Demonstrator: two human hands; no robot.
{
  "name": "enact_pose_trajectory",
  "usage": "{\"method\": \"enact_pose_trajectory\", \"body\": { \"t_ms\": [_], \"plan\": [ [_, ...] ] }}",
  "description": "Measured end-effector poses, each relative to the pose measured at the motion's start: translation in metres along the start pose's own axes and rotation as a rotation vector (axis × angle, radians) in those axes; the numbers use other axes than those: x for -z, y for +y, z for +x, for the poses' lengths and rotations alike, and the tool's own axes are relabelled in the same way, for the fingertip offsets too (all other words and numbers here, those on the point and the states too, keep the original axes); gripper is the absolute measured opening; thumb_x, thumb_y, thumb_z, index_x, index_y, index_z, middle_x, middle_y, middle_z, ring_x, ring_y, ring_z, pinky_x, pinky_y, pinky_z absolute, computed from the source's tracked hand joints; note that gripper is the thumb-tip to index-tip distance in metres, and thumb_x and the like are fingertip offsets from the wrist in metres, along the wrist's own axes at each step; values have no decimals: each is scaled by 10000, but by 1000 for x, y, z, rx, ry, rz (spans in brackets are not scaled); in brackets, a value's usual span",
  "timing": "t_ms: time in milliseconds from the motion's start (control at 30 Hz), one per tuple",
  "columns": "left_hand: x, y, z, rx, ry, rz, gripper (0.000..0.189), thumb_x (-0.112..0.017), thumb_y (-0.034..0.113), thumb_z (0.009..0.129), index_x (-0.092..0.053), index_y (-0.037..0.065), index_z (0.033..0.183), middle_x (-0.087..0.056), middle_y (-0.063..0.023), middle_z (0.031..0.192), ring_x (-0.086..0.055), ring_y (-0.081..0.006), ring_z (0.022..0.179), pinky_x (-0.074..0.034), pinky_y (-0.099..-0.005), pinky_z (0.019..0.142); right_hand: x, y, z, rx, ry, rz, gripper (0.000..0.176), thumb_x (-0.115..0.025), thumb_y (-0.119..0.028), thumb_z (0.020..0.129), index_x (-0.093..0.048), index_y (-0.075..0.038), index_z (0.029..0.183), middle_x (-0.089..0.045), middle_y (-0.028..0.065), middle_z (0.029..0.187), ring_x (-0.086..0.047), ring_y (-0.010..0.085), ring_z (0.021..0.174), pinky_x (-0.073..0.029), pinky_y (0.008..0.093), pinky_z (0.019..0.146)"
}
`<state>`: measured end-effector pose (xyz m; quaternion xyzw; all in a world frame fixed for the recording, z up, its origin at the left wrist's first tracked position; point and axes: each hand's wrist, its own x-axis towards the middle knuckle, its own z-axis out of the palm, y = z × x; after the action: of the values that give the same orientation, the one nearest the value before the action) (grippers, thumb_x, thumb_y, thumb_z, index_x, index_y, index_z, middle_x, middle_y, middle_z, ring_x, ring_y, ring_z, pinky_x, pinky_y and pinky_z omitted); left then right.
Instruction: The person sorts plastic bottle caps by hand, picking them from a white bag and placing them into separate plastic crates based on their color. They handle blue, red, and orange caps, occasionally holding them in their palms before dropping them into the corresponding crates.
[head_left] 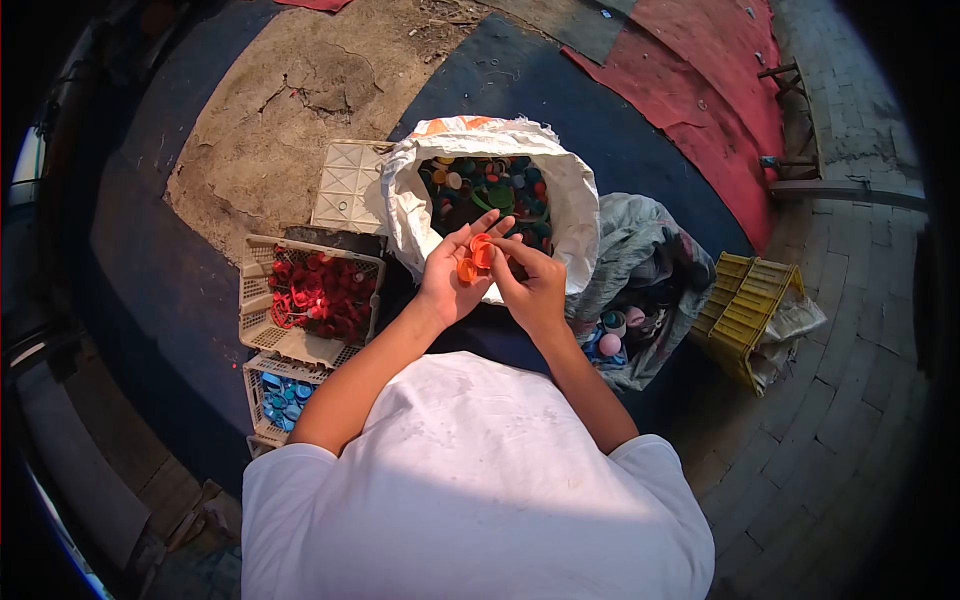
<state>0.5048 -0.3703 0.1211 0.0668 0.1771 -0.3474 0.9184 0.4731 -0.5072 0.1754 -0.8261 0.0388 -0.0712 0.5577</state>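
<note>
My left hand (pixel 443 280) is palm up with its fingers partly extended, holding orange bottle caps; one small orange cap (pixel 466 270) lies on the palm. Beside it, a red-orange bottle cap (pixel 482 251) is pinched by the fingertips of my right hand (pixel 537 288). Both hands are over the near rim of a white woven sack (pixel 574 200). Inside the sack are many mixed caps (pixel 500 188), mostly green and dark, with some yellow and red ones. My hands hide part of its near side.
To the left, one crate (pixel 262 333) holds red caps, and a lower crate (pixel 252 385) holds blue ones. A grey-green sack (pixel 640 215) with pink and blue pieces stands at right, beside a yellow crate (pixel 745 305). A pale crate (pixel 345 190) lies behind.
</note>
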Motion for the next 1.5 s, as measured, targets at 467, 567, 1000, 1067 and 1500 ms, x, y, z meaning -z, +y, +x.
{"method": "enact_pose_trajectory", "body": {
  "t_ms": [467, 567, 1000, 1067, 1500],
  "plan": [
    [15, 11, -12, -127, 58, -160, 360, -419, 251, 1073, -563, 54, 1338, -587, -140, 1401, -544, -340, 1306, -427, -476, 1148, -10, 154, 82, -275, 208, -391, 238, -637, -185, 913, -728, -23, 1063, -749, 169, 886, -743, 325, 857, -567, 401, 746],
    [18, 9, -12, -117, 65, -155, 364, -416, 248, 1070, -557, 50, 1342, -584, -145, 1402, -548, -343, 1300, -435, -471, 1143, -32, 208, 105, -413, 128, -639, 272, -577, -206, 919, -709, -53, 1100, -742, 198, 1010, -711, 407, 988, -559, 484, 852],
    [33, 4, -23, -86, 100, -145, 374, -429, 230, 1060, -535, 14, 1346, -597, -168, 1366, -576, -346, 1253, -445, -454, 1133, -43, 283, 124, -511, 111, -750, 246, -646, -251, 876, -746, -132, 1067, -737, 167, 1084, -688, 390, 1048, -536, 505, 893],
    [34, 4, -25, -84, 107, -137, 377, -426, 231, 1059, -535, 15, 1348, -599, -166, 1365, -575, -347, 1254, -444, -452, 1132, -42, 287, 123, -526, 116, -758, 242, -647, -261, 876, -752, -138, 1056, -739, 159, 1082, -690, 385, 1045, -537, 505, 890],
    [36, 10, -24, -61, 121, -134, 384, -420, 235, 1060, -543, 18, 1352, -607, -149, 1361, -582, -337, 1243, -444, -445, 1127, -40, 280, 128, -555, 90, -851, 349, -728, -395, 782, -748, -72, 913, -745, 185, 976, -714, 382, 952, -551, 505, 838]
  ]
}}
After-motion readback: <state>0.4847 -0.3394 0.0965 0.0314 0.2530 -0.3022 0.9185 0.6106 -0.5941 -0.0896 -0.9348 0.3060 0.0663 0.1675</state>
